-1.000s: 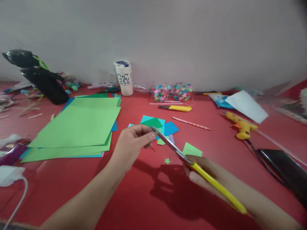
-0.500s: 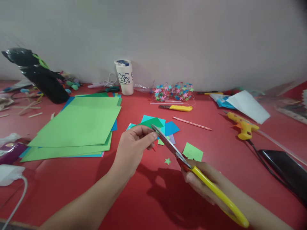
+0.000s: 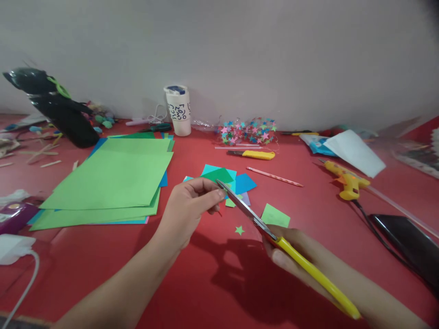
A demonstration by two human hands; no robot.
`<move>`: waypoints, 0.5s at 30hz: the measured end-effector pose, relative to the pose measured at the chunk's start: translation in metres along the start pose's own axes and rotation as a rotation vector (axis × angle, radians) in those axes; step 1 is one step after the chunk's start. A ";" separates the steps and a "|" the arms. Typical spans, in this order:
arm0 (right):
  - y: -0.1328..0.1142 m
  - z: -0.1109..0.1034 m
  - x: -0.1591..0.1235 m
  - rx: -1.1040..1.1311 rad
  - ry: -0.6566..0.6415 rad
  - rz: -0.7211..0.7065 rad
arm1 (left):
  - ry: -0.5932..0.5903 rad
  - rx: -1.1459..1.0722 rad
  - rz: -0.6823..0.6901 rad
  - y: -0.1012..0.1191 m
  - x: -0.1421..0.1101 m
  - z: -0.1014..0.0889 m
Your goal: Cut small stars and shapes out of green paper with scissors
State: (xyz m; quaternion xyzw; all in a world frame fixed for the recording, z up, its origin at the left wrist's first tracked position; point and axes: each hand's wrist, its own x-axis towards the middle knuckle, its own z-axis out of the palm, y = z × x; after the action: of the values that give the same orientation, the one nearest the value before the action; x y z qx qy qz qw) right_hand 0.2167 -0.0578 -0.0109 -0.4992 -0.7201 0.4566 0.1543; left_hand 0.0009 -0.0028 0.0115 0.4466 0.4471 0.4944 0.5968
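"Why does the right hand [image 3: 303,240] aim the scissors [image 3: 288,249] to ten o'clock?"

"Perhaps so the tips reach the left hand [image 3: 187,205], whose fingers seem to pinch narrowly one paper bit, nearly hidden."

"And the right fingers?"

"They are around the handle."

"How many pieces lie near?"

"One green star [image 3: 239,230], at five o'clock from the left fingertips, and one green square [image 3: 275,215]."

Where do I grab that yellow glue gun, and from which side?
Best by the glue gun's handle, probably, coming from the near side: it sticks out toward you, while the metal nozzle points away to the left and might be hot. Mind the black cord at the handle's end. Your right hand holds scissors, so put those down first.
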 end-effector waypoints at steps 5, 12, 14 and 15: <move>-0.008 0.004 0.002 0.062 -0.010 0.010 | 0.018 -0.006 -0.005 0.001 0.000 0.001; -0.009 0.014 0.003 0.136 0.075 0.016 | 0.029 -0.087 0.005 -0.006 -0.002 0.006; -0.005 0.016 0.005 0.172 0.078 0.015 | 0.048 -0.105 0.001 -0.008 -0.002 0.007; -0.003 0.017 0.006 0.191 0.072 0.024 | 0.057 -0.111 -0.002 -0.008 -0.002 0.008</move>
State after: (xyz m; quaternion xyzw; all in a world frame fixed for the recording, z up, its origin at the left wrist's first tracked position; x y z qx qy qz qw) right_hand 0.2002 -0.0618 -0.0189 -0.5070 -0.6612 0.5067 0.2216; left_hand 0.0098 -0.0069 0.0050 0.3981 0.4361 0.5305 0.6082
